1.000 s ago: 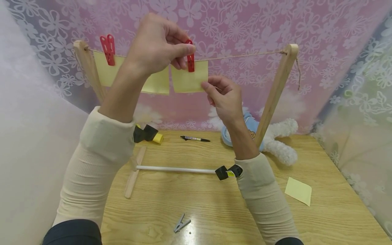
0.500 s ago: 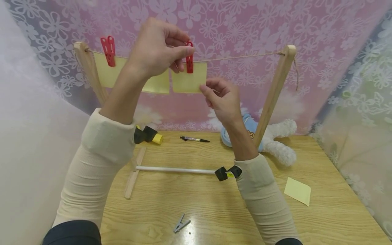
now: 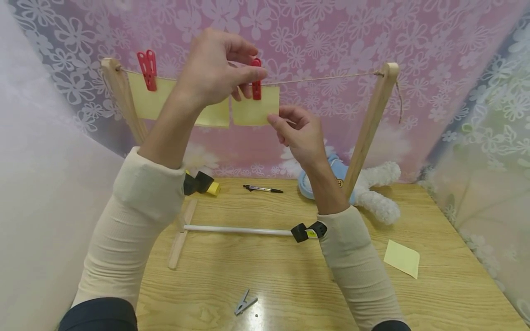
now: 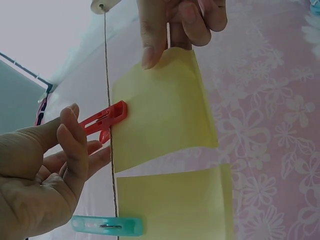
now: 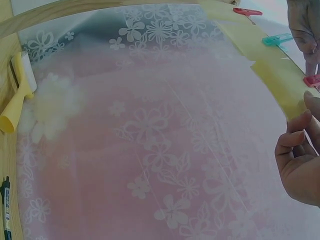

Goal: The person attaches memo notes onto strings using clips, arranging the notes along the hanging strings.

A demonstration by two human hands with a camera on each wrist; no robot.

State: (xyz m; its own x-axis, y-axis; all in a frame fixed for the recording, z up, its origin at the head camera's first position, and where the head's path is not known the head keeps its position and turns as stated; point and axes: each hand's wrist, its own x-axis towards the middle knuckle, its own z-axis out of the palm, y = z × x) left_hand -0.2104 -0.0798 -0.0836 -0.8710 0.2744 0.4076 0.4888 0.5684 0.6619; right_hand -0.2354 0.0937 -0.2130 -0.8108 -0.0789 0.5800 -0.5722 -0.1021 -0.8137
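My left hand [image 3: 219,69] pinches the upper end of a red clothespin [image 3: 256,87], which sits over the string [image 3: 323,79] and the top edge of a yellow paper [image 3: 250,108]. With thumb and fingers, my right hand [image 3: 304,135] pinches that paper's right edge near its lower corner. More yellow paper [image 3: 213,115] hangs to the left, partly behind my left forearm. Another red clothespin [image 3: 147,71] grips the far-left paper. A teal clothespin [image 4: 107,226], hidden in the head view, holds the neighbouring paper in the left wrist view.
Wooden posts [image 3: 370,133] carry the string; a white rod [image 3: 240,229] runs low between them. On the table [image 3: 265,276] lie a grey clothespin [image 3: 245,303], a loose yellow paper [image 3: 401,259], a pen [image 3: 262,189] and a yellow-handled tool [image 5: 17,97]. A plush toy [image 3: 377,193] lies behind the right post.
Both hands keep their grip on the clothespin and the paper. My right fingers and the paper's right edge have shifted slightly left; the whole view has drifted a little.
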